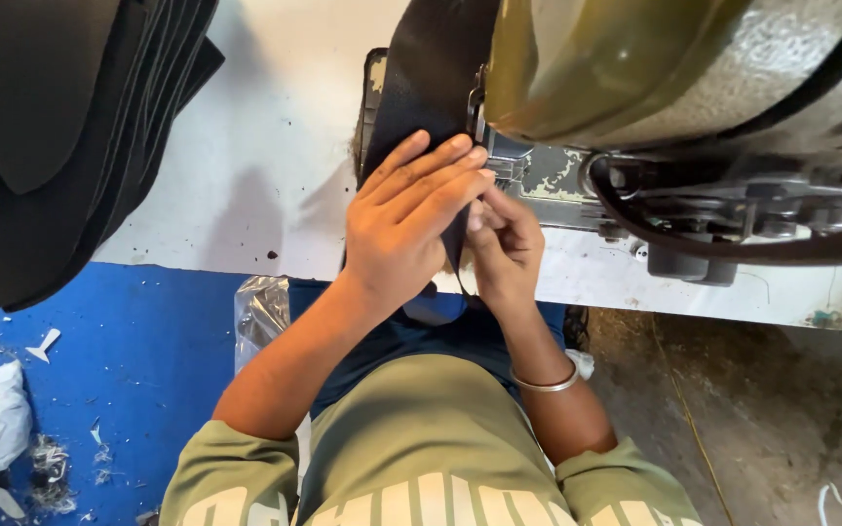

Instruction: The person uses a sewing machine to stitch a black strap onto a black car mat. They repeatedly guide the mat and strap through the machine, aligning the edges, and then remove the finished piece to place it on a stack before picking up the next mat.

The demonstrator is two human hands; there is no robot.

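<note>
At the centre of the frame the left hand (406,219) lies flat, fingers extended together, pressing a dark perforated fabric piece (421,88) that runs from the upper middle down over the edge of the white worktable (265,146). The right hand (507,244), just beside it and touching its fingertips, pinches the fabric's edge close to the sewing machine (635,78) at upper right. A stack of dark cut pieces (60,127) fills the upper left.
</note>
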